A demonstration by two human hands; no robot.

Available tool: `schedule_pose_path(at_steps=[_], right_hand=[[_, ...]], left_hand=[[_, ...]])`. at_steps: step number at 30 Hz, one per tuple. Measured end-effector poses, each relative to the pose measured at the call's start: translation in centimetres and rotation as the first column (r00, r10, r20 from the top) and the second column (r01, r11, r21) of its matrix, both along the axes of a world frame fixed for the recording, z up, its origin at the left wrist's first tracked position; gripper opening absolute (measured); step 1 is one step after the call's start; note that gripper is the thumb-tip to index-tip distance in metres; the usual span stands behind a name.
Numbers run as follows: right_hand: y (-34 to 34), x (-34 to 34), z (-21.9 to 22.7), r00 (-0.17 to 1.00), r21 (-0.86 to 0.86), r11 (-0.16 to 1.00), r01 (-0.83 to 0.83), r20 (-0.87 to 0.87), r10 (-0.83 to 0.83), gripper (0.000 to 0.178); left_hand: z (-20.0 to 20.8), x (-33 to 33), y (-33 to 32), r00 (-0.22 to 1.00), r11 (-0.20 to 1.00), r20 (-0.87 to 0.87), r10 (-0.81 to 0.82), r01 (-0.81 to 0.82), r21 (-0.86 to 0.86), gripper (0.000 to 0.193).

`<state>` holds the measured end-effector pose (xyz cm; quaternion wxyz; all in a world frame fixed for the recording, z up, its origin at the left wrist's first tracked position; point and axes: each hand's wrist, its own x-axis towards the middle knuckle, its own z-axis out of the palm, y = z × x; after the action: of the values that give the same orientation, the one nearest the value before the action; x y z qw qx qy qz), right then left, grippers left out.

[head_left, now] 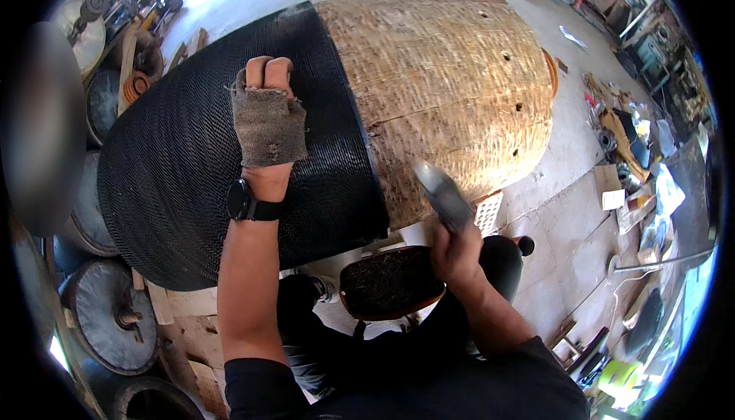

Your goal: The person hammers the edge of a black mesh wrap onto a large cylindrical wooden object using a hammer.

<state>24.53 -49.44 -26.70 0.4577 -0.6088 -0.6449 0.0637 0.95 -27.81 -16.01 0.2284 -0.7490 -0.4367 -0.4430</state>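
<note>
A large barrel-shaped drum lies across in front of me. Its right part is bare, pitted wood (444,75); black ribbed rubber sheeting (176,144) wraps the left part, its straight edge running down the middle. On the rubber rests my left hand (269,117), in a worn grey fingerless glove, two fingers curled and the others hidden; whatever they may hold cannot be seen. My right hand (457,254) grips a hammer (444,194), blurred by motion, its head raised near the wood just right of the rubber edge.
Between my knees sits an oval container (392,315) full of thin dark pieces, perhaps nails. Several round drums or wheels (111,317) line the left side. Cardboard (609,186), rags and scrap litter the floor at right, near a lime-green object (619,378).
</note>
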Motion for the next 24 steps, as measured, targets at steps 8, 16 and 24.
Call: schedule_pose_path(at_steps=[8,16,24], right_hand=[[-2.4,-0.4,-0.8,0.992,-0.211,0.976,0.047,-0.108,-0.071,0.022],[-3.4,0.1,-1.7,0.974,-0.313,0.95,-0.009,-0.217,-0.063,0.024],[-3.6,0.4,-1.1,0.976,-0.317,0.948,-0.022,-0.211,-0.048,0.022]], left_hand=[[0.7,0.8,-1.9,0.992,0.991,-0.098,0.077,-0.065,0.12,0.019],[-8.1,5.0,-13.7,0.917,0.927,0.207,-0.342,0.365,-0.086,0.028],[-8.8,5.5,-14.3,0.895,0.883,0.335,-0.296,0.39,-0.262,0.035]])
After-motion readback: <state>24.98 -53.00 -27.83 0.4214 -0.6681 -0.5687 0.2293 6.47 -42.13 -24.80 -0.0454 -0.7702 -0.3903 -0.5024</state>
